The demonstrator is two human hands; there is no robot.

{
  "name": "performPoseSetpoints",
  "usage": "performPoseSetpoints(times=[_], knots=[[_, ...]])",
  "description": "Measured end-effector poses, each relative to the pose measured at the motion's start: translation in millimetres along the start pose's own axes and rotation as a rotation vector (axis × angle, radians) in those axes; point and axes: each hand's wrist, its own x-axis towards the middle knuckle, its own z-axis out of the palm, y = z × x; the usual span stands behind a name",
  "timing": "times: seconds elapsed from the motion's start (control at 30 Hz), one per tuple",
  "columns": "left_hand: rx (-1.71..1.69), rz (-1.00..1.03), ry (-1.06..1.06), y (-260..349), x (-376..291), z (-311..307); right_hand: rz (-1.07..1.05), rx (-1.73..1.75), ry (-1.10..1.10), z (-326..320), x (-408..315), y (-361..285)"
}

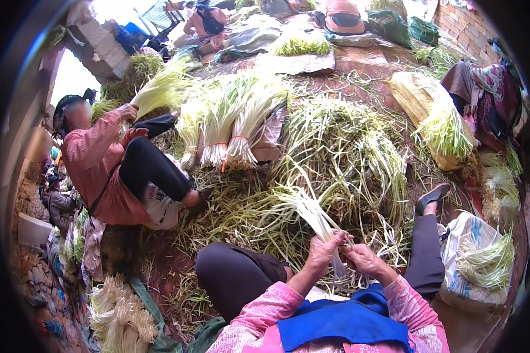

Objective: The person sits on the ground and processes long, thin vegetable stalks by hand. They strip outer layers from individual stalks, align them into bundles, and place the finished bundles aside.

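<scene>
My left hand (pixel 322 252) is closed around a small bunch of long pale leafy stalks (pixel 311 212), which look like blanched garlic chives. Their leaf tips point away from me, and the white lower ends (pixel 337 267) hang below my fingers. Close beside it, my right hand (pixel 365 259) has its fingers pinched together on a thin stalk at the bunch's side. Both hands are over my lap, above a blue cloth (pixel 342 320). A large loose heap of similar green and white stalks (pixel 340 154) lies just beyond my hands.
Bundles tied with red bands (pixel 238 141) stand past the heap. At left a person (pixel 110 167) sits holding a bunch. More stalks lie on a white woven sack (pixel 475 264) at right and a yellow sack (pixel 446 128). Pale bundles (pixel 121 313) rest at lower left. Other people sit farther off.
</scene>
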Motion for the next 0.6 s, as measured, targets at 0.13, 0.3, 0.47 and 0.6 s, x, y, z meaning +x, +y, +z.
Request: performPoseSetpoints(times=[0.13,0.3,0.47,0.6], knots=[[-0.089,0.029,0.061,12.3,5.1,-4.1,-0.068,0.024,0.083,8.1,-8.7,7.7],[-0.228,0.092,0.106,27.7,12.3,-18.4,-0.263,-0.345,0.275,8.9,-26.4,15.0],[-0.269,-0.068,0.044,18.6,4.5,-7.0,-0.213,-0.475,0.255,8.3,-21.7,1.9],[-0.262,0.012,0.159,36.9,-0.5,-0.4,-0.302,-0.243,0.288,24.7,-17.5,11.8]])
